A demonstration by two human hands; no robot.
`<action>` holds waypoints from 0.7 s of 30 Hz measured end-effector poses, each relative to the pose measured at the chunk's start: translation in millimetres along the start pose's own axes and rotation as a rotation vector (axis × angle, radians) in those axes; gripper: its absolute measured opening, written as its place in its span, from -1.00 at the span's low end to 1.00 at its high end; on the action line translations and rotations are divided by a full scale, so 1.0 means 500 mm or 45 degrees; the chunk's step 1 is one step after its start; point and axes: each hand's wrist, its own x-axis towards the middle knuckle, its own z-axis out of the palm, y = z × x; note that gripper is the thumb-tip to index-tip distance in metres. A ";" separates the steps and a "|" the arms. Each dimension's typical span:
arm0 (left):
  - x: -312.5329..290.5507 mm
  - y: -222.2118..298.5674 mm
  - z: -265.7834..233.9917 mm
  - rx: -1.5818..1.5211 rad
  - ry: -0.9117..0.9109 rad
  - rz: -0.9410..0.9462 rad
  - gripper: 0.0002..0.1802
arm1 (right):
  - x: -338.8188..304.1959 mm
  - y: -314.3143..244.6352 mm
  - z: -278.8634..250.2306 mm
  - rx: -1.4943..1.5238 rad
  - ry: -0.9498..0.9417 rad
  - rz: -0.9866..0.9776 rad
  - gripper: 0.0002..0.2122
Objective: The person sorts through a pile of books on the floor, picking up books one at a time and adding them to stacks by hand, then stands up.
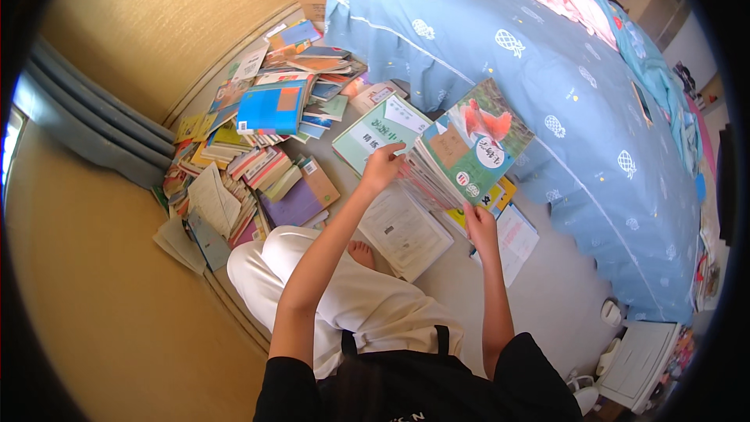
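A stack of books (441, 176) is tilted between my two hands, its top cover green with a red-orange animal picture. My left hand (383, 169) closes on the stack's left edge, with some fingers hidden. At the near corner, my right hand (480, 227) grips the same stack, thumb on top. Just beyond my left hand lies a light green and white book (376, 141). Below the stack, a pale printed book (406, 233) rests on the floor. A yellow book (501, 194) and white printed sheets (516, 244) show past the stack's right side.
A large heap of books (266, 109) spreads along the wall at left. On the right, a bed with a blue pineapple-print cover (531, 55) hangs to the floor. A grey curtain (94, 113) is at far left, a white cabinet (639, 355) at lower right.
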 end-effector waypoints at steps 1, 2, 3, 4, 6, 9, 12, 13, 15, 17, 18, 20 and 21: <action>-0.006 0.002 -0.008 0.004 -0.024 -0.028 -0.68 | -0.004 0.001 0.007 -0.004 -0.009 0.024 -0.64; -0.013 0.003 -0.017 0.009 -0.046 -0.055 -0.71 | -0.009 0.001 0.015 -0.007 -0.020 0.048 -0.65; -0.021 -0.004 -0.031 0.003 -0.023 -0.057 -0.71 | -0.018 0.002 0.028 -0.016 -0.040 0.039 -0.65; -0.030 -0.011 -0.046 -0.008 -0.045 -0.086 -0.72 | -0.027 0.002 0.042 0.050 -0.131 0.077 -0.67; -0.048 -0.018 -0.072 -0.027 -0.044 -0.115 -0.74 | -0.041 0.001 0.072 0.104 -0.242 0.110 -0.69; -0.073 -0.023 -0.112 -0.082 -0.037 -0.139 -0.75 | -0.051 0.011 0.131 0.111 -0.343 0.024 -0.82; -0.097 -0.043 -0.162 -0.069 0.021 -0.112 -0.75 | -0.064 0.003 0.196 0.188 -0.499 -0.034 -0.84; -0.104 -0.051 -0.179 -0.111 0.054 -0.152 -0.74 | -0.068 -0.011 0.215 0.205 -0.572 -0.003 -0.85; -0.118 -0.066 -0.212 -0.156 0.108 -0.192 -0.73 | -0.076 -0.035 0.253 0.201 -0.637 -0.012 -0.86; -0.135 -0.080 -0.243 -0.268 0.138 -0.225 -0.73 | -0.078 -0.049 0.294 0.200 -0.696 -0.017 -0.86; -0.143 -0.085 -0.259 -0.270 0.160 -0.226 -0.73 | -0.076 -0.055 0.316 0.231 -0.731 -0.029 -0.86; -0.159 -0.096 -0.293 -0.358 0.204 -0.251 -0.74 | -0.071 -0.067 0.356 0.259 -0.787 -0.042 -0.86; -0.164 -0.095 -0.307 -0.360 0.224 -0.252 -0.74 | -0.066 -0.077 0.374 0.277 -0.814 -0.025 -0.86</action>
